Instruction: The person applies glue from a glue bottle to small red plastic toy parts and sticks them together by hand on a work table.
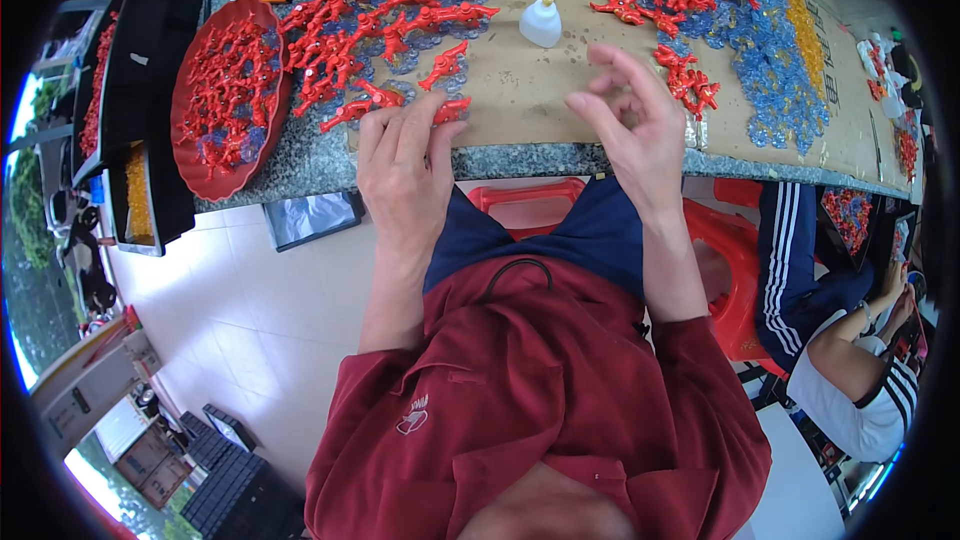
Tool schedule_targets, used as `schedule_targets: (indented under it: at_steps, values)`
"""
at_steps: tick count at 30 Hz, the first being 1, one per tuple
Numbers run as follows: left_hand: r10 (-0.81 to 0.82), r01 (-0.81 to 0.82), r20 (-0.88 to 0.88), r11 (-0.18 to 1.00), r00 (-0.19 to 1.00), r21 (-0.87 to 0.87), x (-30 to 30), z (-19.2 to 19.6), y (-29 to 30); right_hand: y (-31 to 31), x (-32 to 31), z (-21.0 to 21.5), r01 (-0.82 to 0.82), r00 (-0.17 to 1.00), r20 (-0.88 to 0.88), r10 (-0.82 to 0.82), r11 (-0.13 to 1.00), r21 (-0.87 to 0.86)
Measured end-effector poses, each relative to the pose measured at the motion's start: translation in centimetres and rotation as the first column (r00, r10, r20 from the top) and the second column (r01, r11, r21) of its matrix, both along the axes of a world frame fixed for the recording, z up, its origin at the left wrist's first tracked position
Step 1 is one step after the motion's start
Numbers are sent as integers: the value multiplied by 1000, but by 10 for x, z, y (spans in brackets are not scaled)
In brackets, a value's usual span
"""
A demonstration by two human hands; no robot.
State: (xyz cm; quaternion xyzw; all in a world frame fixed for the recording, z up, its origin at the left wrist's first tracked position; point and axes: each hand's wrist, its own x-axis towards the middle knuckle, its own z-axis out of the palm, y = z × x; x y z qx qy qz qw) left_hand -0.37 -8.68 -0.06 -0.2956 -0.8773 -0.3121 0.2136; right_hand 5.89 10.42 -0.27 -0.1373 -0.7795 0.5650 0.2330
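My left hand point(400, 155) is at the table's front edge, its thumb and index finger around a small red toy figure point(452, 109) on a clear disc base. Another red figure point(362, 105) lies just beyond its other fingers. My right hand point(640, 125) is raised over the front edge of the cardboard point(530, 125). Its thumb and index finger are apart, the other fingers curl inward, and I see nothing in it. Beyond and between the hands stands a small white bottle point(541, 24) with a narrow tip.
Red figures on clear bluish discs point(400, 15) spread over the far left. A red plate point(187, 90) holds more. At the right are loose bluish discs point(770, 60) and a yellow strip of pieces point(800, 25). Black bins point(150, 50) stand left; a co-worker point(850, 370) sits at right.
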Motion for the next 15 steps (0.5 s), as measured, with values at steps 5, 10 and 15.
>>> schedule_targets:
  at_steps: [5,10,15]
  values:
    - [55,-53,-90,998,994,24,-3,9,5,-2,-42,5,46,999,-25,-40,961,272]
    - [10,-2,-126,998,992,70,12,18,5,4,-39,8,-24,995,98,-7,950,312]
    - [-294,285,43,947,955,145,22,21,55,18,5,6,166,966,-207,-154,985,40]
